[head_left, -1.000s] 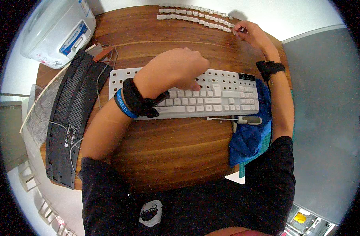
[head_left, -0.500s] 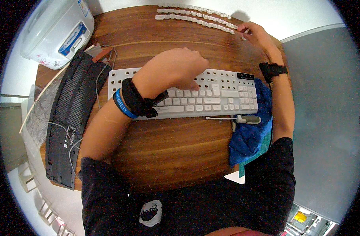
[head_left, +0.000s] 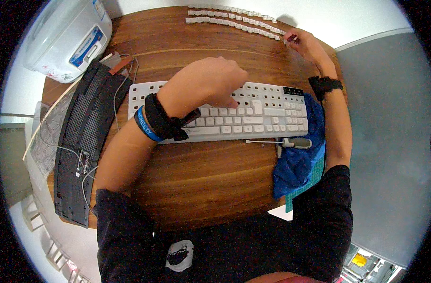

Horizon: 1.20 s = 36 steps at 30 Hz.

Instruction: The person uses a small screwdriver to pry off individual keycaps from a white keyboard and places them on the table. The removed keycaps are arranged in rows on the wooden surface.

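Three rows of keycaps lie along the far edge of the desk in the head view, and the right hand is at the right ends of the nearer two. Its fingers, more outstretched half a second ago, are now drawn in and bunched; whether they pinch anything cannot be told. The left hand has hardly moved: it is curled over the keyboard, its underside hidden, so its grip cannot be told. The keyboard lies mid-desk, sockets bare in its upper part, caps on its lower rows. The shift seems to be finger work at the row ends, the keyboard unchanged. A screwdriver and blue cloth lie at its near right.
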Available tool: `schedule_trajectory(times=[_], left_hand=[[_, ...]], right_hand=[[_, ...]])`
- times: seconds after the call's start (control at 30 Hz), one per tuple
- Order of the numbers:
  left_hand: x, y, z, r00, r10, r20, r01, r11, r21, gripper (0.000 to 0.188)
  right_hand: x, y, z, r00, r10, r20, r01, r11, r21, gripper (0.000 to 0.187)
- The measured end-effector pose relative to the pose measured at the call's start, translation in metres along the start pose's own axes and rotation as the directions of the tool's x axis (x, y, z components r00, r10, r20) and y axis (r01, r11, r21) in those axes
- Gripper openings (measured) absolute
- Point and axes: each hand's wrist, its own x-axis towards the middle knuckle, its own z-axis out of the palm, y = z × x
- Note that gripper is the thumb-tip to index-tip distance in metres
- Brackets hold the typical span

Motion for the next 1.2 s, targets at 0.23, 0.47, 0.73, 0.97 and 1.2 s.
schedule_trajectory(times=[0.23,0.47,0.73,0.97,1.2], left_hand=[[0.000,-0.005,0.012,0.988,0.037,-0.151,-0.038,0.999,-0.010,0.047],[0.001,-0.003,0.003,1.000,0.012,-0.015,-0.012,1.000,-0.011,0.063],[-0.002,-0.002,0.003,0.999,0.002,-0.045,-0.003,1.000,-0.018,0.057],[-0.002,-0.004,0.002,0.996,0.074,-0.057,-0.071,0.996,0.051,0.062],[-0.010,0.005,0.001,0.972,0.146,-0.184,-0.130,0.987,0.097,0.060]], right_hand=[[0.008,-0.013,0.002,0.995,-0.097,-0.025,0.096,0.995,-0.038,0.023],[0.005,-0.015,0.005,0.988,-0.135,-0.074,0.130,0.989,-0.071,0.026],[-0.062,-0.094,-0.036,0.996,-0.082,0.036,0.084,0.995,-0.060,0.020],[-0.169,-0.174,-0.054,0.887,-0.164,0.433,0.123,0.985,0.119,0.028],[-0.220,-0.191,-0.025,0.943,-0.170,0.286,0.142,0.983,0.116,0.040]])
